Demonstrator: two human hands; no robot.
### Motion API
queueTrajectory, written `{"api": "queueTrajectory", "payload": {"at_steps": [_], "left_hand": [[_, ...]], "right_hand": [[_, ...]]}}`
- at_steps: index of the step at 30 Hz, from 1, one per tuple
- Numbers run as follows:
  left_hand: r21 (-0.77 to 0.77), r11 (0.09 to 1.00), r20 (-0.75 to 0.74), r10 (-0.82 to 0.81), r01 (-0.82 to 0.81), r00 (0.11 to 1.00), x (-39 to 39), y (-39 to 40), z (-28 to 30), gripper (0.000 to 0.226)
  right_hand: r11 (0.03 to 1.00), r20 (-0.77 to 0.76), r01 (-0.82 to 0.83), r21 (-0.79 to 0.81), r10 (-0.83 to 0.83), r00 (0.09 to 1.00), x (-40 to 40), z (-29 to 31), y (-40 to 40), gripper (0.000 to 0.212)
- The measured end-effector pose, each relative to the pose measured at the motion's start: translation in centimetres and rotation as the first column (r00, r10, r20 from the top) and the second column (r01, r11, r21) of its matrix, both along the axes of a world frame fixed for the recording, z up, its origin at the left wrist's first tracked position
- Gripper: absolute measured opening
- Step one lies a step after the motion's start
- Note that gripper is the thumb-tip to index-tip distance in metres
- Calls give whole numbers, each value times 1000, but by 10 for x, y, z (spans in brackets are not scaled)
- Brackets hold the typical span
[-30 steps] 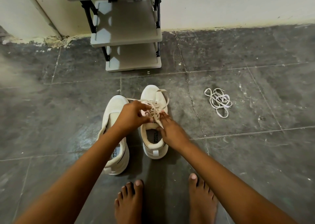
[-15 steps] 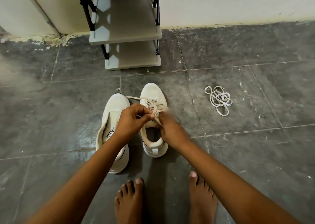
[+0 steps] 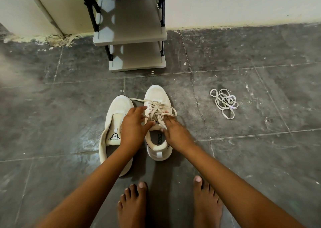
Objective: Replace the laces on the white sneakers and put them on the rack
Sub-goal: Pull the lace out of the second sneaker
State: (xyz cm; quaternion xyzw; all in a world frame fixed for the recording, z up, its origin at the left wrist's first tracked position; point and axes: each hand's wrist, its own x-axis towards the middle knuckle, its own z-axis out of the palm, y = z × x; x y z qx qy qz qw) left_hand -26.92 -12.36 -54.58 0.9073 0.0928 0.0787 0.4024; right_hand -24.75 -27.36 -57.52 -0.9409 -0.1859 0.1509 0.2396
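Note:
Two white sneakers stand side by side on the dark tile floor. The left sneaker (image 3: 113,121) has no lace and its tongue is bare. The right sneaker (image 3: 156,94) carries a loose cream lace (image 3: 156,106) across its eyelets. My left hand (image 3: 133,127) hovers over the gap between the shoes, fingers spread toward the lace and holding nothing. My right hand (image 3: 175,132) has its fingers hooked into a lace loop at the shoe's tongue, with the thumb by the collar. A grey shoe rack (image 3: 132,35) stands against the wall beyond the shoes.
A tangled white lace (image 3: 224,102) lies on the floor to the right of the shoes. My bare feet (image 3: 133,207) are just behind the sneakers. The pale wall (image 3: 243,5) runs along the back, and open tile lies left and right.
My left hand has let go of the lace and spread its fingers. The lace loops have loosened and fanned out over the right sneaker. The view has shifted slightly.

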Motion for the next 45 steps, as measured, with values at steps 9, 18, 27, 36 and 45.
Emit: {"api": "queueTrajectory", "payload": {"at_steps": [9, 18, 27, 36, 45], "left_hand": [[-3, 995, -78, 103, -104, 992, -9, -13, -9, 35], [152, 988, -27, 32, -28, 999, -13, -7, -12, 40], [-37, 992, -23, 122, -122, 992, -13, -13, -8, 39], [-156, 978, -73, 130, -140, 989, -9, -13, -11, 32], [42, 999, -80, 9, -5, 997, -4, -13, -16, 26]], "right_hand": [[1000, 8, 2, 4, -2, 1000, 0, -1, 1, 53], [1000, 27, -16, -13, 16, 1000, 0, -1, 0, 51], [1000, 8, -5, -8, 5, 1000, 0, 0, 1, 51], [1000, -2, -2, -3, 2, 1000, 0, -1, 1, 52], [1000, -10, 6, 2, -5, 1000, 1, -3, 1, 55]]}}
